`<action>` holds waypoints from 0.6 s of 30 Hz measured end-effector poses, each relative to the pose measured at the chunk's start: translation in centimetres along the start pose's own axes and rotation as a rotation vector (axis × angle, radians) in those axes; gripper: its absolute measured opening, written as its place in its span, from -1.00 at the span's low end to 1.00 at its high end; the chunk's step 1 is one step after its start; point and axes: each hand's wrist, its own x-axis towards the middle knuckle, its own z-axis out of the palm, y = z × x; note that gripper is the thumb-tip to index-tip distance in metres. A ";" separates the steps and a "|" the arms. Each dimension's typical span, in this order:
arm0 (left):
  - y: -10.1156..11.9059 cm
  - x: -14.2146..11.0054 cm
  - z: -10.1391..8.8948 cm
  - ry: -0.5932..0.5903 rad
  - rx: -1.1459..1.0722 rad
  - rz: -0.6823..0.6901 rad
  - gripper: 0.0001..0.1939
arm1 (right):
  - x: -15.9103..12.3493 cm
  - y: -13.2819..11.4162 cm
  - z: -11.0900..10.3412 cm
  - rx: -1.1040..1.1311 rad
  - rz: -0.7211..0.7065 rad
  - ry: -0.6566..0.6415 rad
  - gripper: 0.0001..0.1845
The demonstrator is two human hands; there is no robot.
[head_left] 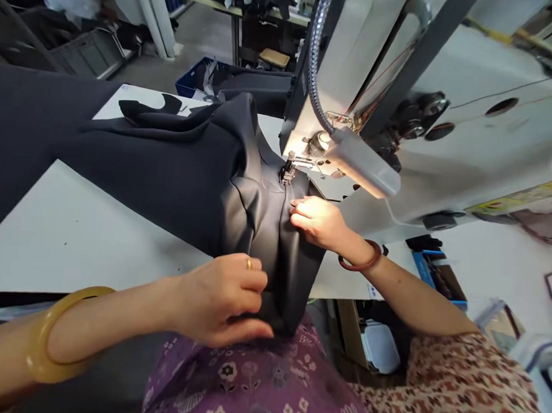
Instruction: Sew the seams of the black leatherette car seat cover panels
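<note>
A dark grey garment [180, 169] lies across the white table [69, 231] and runs under the presser foot [287, 170] of a white sewing machine [471, 137]. My left hand [226, 297], with a gold ring and a yellow bangle, is closed on the garment's near edge at the table front. My right hand [317, 221], a brown bangle on its wrist, presses curled fingers on the cloth just in front of the presser foot. A line of stitching shows on the cloth near the needle.
A lamp on a flexible hose [362, 165] hangs over the needle area. A blue crate [194, 80] and dark cloth sit behind the table. A blue box [435, 272] lies at the right. A bin [375, 343] stands below the table edge.
</note>
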 end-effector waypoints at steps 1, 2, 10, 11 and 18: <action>-0.6 0.7 -0.5 0.028 0.039 -0.040 -0.64 | -0.2 0.0 0.2 0.003 0.004 0.007 -0.79; -1.5 1.4 -0.9 0.063 0.104 -0.078 -0.69 | -0.3 0.0 0.2 0.011 0.010 0.001 -0.80; -8.3 3.7 0.0 0.008 0.585 -0.257 -0.50 | 0.1 0.4 -0.9 0.079 0.070 -0.163 -0.78; -8.6 3.3 0.0 0.006 0.593 -0.244 -0.49 | 0.1 0.5 -0.9 0.082 0.057 -0.149 -0.79; -9.2 2.5 -0.7 -0.016 0.638 -0.221 -0.44 | -0.1 0.5 -0.9 0.119 0.074 -0.030 -0.80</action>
